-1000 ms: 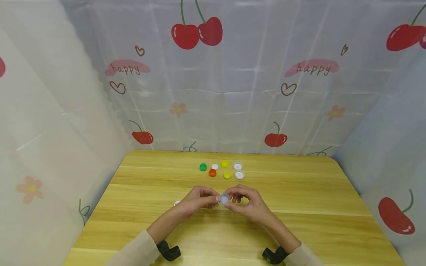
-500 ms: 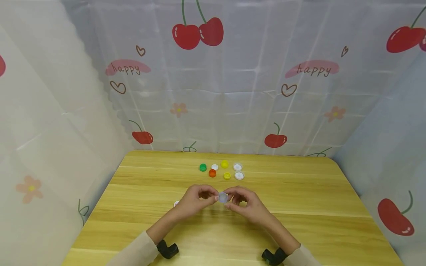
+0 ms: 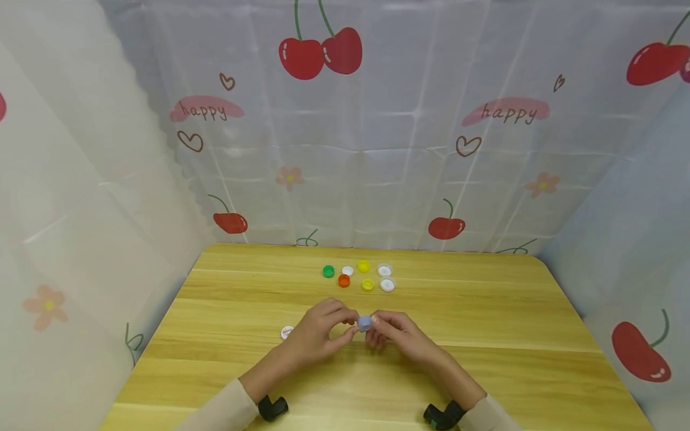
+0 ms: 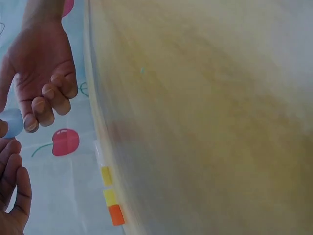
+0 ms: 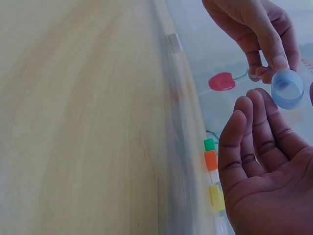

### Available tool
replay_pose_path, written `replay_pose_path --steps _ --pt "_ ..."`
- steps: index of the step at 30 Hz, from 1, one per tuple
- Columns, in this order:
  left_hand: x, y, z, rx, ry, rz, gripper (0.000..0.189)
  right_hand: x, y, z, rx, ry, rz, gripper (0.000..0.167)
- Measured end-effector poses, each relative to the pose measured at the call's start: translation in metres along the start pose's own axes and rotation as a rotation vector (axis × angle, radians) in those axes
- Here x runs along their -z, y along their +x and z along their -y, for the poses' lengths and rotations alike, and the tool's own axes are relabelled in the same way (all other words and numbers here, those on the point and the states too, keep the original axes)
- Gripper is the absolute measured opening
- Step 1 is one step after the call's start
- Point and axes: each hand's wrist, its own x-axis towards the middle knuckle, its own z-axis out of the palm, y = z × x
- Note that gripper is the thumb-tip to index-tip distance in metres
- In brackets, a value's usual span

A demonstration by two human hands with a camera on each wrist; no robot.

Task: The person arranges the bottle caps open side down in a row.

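A small translucent pale-blue bottle cap (image 3: 364,323) is held above the table between both hands. My right hand (image 3: 401,335) pinches its right side, thumb in front. On its left edge are the thumb and forefinger of my left hand (image 3: 318,332). In the right wrist view the cap (image 5: 287,89) shows its hollow side, with the left hand (image 5: 264,36) touching its rim and the right hand's fingers (image 5: 259,132) beside it. At the edge of the left wrist view, the cap (image 4: 12,122) is partly hidden by a fingertip.
Several caps lie toward the table's back: green (image 3: 329,272), orange (image 3: 344,281), white (image 3: 347,271), yellow (image 3: 363,266) and clear-rimmed white (image 3: 387,284). A white disc (image 3: 287,331) lies left of the left hand. A printed curtain (image 3: 345,179) hangs behind the wooden table (image 3: 485,299).
The cap has turned between the fingers, from facing the head camera to tilted. The right thumb has come onto it, while the left fingertips have spread slightly. More of the white disc shows.
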Motion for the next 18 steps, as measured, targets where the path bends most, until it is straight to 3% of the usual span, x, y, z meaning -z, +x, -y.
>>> replay_pose_path --steps 3,11,15,18 --pt "-0.0010 0.0011 -0.0010 -0.048 0.038 -0.004 0.017 0.0007 0.0003 0.0009 0.001 0.019 -0.011 0.040" --pt "-0.0034 0.0007 -0.0030 -0.034 0.033 0.013 0.017 0.0018 -0.0014 -0.0012 -0.005 0.022 -0.020 0.036" --pt "-0.0037 0.0000 -0.0043 0.011 -0.004 0.017 0.018 0.0013 -0.0018 -0.0014 -0.010 0.014 -0.037 0.035" --pt "-0.0032 -0.0007 -0.0057 0.082 -0.064 0.022 0.019 -0.0001 -0.0021 0.0007 -0.016 -0.010 -0.075 0.030"
